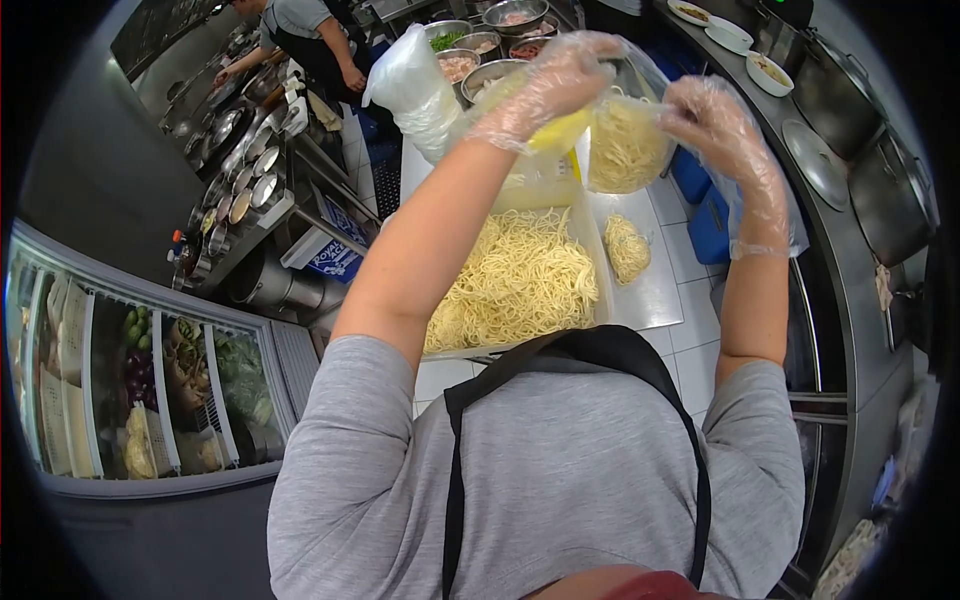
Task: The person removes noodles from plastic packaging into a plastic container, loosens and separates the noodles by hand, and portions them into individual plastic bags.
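Note:
A clear plastic bag (628, 150) with yellow noodles in its bottom hangs beyond the big tub. My left hand (572, 78), in a clear disposable glove, is closed on the bag's upper left side. On its upper right side my right hand (708, 122), gloved the same way, pinches the film. Below them, loose noodles (520, 275) fill a large rectangular tub (603, 300). A smaller bag of noodles (627, 250), closed up, lies to the tub's right on the metal table (652, 305). Something yellow (562, 132) shows partly behind my left wrist.
A tall white stack of plastic bags (415, 95) stands at the table's back left. Metal bowls (458, 65) of ingredients are behind it. Pots (835, 95) and dishes line the right counter. A co-worker (310, 45) stands far left. A glass-topped chiller (150, 380) is near left.

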`<state>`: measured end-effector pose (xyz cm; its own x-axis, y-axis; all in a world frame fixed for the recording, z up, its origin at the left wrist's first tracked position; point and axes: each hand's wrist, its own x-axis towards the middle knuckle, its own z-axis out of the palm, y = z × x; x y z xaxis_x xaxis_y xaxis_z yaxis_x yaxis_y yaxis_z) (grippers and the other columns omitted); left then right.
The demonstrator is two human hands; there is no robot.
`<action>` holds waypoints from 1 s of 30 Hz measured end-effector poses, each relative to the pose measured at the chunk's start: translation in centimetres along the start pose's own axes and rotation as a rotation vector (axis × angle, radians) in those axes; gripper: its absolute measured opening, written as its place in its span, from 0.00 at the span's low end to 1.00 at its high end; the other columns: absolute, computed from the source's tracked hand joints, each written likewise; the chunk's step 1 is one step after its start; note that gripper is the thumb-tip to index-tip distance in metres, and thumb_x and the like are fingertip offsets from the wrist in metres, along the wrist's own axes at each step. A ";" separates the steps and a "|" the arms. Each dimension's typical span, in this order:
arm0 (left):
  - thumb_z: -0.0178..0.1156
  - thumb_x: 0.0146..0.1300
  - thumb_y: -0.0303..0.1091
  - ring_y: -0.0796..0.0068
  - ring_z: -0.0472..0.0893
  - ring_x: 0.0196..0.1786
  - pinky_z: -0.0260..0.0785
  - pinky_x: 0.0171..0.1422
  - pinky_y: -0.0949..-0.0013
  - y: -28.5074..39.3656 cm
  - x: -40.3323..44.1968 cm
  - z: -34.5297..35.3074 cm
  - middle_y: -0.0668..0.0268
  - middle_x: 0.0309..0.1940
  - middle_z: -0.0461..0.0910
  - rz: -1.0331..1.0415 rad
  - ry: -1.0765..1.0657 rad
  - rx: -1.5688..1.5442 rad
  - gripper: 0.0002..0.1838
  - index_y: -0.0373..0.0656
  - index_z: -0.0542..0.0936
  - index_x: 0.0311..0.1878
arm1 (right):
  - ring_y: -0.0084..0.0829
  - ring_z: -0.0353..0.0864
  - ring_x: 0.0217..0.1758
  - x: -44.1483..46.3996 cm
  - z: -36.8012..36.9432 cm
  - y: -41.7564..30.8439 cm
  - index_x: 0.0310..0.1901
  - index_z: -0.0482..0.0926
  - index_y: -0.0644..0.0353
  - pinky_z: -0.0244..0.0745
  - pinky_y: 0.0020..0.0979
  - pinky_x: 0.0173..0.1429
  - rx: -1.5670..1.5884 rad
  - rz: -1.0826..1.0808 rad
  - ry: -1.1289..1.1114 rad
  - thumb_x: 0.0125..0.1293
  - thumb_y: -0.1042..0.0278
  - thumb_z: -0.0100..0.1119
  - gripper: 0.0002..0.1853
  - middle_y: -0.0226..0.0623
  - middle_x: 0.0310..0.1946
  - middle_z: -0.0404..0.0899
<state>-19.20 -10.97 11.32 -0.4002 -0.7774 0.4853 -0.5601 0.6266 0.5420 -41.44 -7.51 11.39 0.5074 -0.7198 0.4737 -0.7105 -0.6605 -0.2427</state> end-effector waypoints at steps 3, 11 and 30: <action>0.53 0.52 0.21 0.74 0.79 0.45 0.71 0.52 0.72 -2.8 -0.3 4.3 0.61 0.52 0.79 0.100 -0.021 -0.092 0.25 0.44 0.76 0.57 | 0.39 0.76 0.33 -2.7 3.6 1.2 0.33 0.79 0.63 0.71 0.36 0.41 0.117 0.086 -0.020 0.54 0.66 0.64 0.09 0.41 0.26 0.76; 0.53 0.50 0.23 0.63 0.79 0.52 0.69 0.59 0.69 -5.6 -1.7 8.4 0.58 0.47 0.82 -0.077 -0.226 0.024 0.22 0.44 0.80 0.51 | 0.33 0.76 0.31 -6.5 9.9 0.7 0.32 0.79 0.63 0.70 0.36 0.38 0.452 0.298 -0.329 0.57 0.62 0.63 0.11 0.43 0.26 0.78; 0.63 0.58 0.33 0.64 0.71 0.59 0.71 0.58 0.65 -1.8 -16.1 -12.7 0.63 0.63 0.65 -0.314 0.062 0.016 0.24 0.50 0.74 0.60 | 0.16 0.66 0.27 -10.5 11.0 -0.9 0.56 0.75 0.56 0.64 0.21 0.32 0.716 0.375 0.079 0.54 0.69 0.68 0.25 0.24 0.26 0.69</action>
<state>-2.55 1.11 11.30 -0.1610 -0.9275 0.3372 -0.6611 0.3551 0.6610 -40.78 -1.69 -2.68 0.2427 -0.9207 0.3055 -0.3288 -0.3743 -0.8670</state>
